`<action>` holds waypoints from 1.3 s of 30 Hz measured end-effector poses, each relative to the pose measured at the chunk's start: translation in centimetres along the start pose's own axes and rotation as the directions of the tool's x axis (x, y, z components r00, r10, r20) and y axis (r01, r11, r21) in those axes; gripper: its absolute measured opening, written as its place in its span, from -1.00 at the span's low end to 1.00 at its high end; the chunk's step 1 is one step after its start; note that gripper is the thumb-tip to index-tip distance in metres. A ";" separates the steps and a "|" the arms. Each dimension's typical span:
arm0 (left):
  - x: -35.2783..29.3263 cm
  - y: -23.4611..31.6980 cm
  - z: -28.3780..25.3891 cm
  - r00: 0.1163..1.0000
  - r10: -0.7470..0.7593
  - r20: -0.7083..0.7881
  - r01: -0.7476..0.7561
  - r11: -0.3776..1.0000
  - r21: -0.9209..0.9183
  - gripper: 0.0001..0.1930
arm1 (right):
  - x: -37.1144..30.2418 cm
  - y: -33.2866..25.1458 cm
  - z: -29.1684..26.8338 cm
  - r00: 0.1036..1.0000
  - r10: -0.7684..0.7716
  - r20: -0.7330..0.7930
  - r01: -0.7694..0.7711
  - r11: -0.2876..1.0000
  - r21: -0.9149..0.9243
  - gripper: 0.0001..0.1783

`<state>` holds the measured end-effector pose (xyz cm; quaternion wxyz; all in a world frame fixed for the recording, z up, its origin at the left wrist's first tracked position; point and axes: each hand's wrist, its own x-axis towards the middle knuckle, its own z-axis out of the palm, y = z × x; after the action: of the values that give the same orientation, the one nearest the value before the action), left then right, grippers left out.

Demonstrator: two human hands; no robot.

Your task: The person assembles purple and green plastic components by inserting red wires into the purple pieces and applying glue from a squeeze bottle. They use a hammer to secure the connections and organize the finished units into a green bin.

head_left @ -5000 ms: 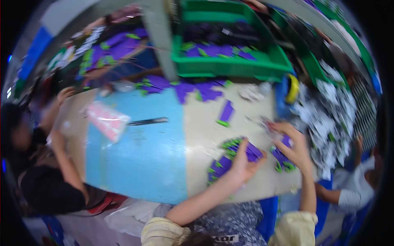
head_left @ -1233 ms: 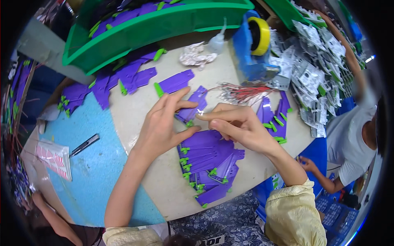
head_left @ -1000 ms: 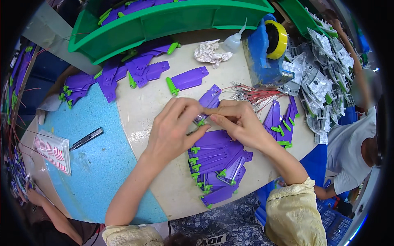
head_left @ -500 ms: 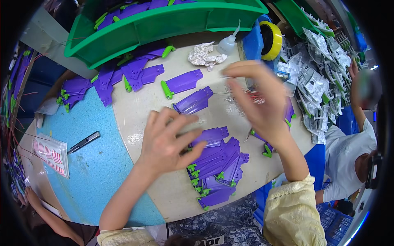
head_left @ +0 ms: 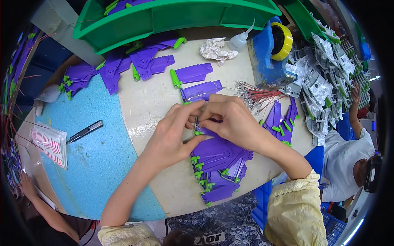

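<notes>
My left hand [head_left: 167, 133] and my right hand [head_left: 232, 121] meet over a flat purple plastic piece [head_left: 208, 131] with a green end, mostly hidden by my fingers. The left fingers are closed at its edge. Thumb and fingers of the right are pinched together above it; whatever lies in the pinch is hidden. Just below is a fanned pile of purple pieces with green ends [head_left: 219, 158]. Beyond my fingers lie two more, a near purple piece [head_left: 203, 89] and a farther one [head_left: 193, 74].
A green bin [head_left: 180, 20] stands behind more purple pieces [head_left: 150, 61]. Crumpled paper [head_left: 215, 51], a squeeze bottle [head_left: 238, 42], a blue tape dispenser [head_left: 262, 55] and red wires [head_left: 256, 94] sit farther right. A cutter knife [head_left: 85, 131] lies on the blue mat [head_left: 98, 172]. Co-workers are at both sides.
Both hands have come together over the purple piece above the pile. My right hand has moved left and down from near the wires, its fingers now pinched. The view has shifted slightly.
</notes>
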<state>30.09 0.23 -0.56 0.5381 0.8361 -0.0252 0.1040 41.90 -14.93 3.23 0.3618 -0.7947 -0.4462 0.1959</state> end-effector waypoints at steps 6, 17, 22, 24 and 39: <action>0.0 -0.6 0.5 0.995 -0.028 -0.091 0.030 0.999 0.022 -0.36 | -1.9 -0.3 -0.6 0.985 0.152 0.084 -0.165 0.970 0.181 -0.95; 0.3 -0.7 0.8 0.989 -0.038 -0.146 0.043 0.999 0.033 -0.48 | -1.7 -0.2 -0.3 0.995 0.086 0.059 -0.093 0.986 0.137 -0.89; 0.4 -0.9 1.0 0.985 -0.030 -0.167 0.034 0.999 0.020 -0.50 | -1.8 0.2 0.0 0.986 0.161 0.035 -0.165 0.970 0.178 -0.80; 0.4 -0.9 1.0 0.985 -0.037 -0.166 0.042 0.999 0.023 -0.50 | -2.0 0.6 0.2 0.991 0.126 0.046 -0.133 0.967 0.217 -0.80; 1.5 -1.3 0.0 0.931 0.365 -0.023 -0.317 0.837 0.445 -0.69 | 0.0 1.6 -0.5 0.931 0.134 -0.340 -0.207 0.961 -0.186 -0.92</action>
<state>31.71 0.90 -1.39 0.3116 0.9098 -0.1212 0.2458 43.14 -15.73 2.35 0.3219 -0.8869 -0.3285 0.0433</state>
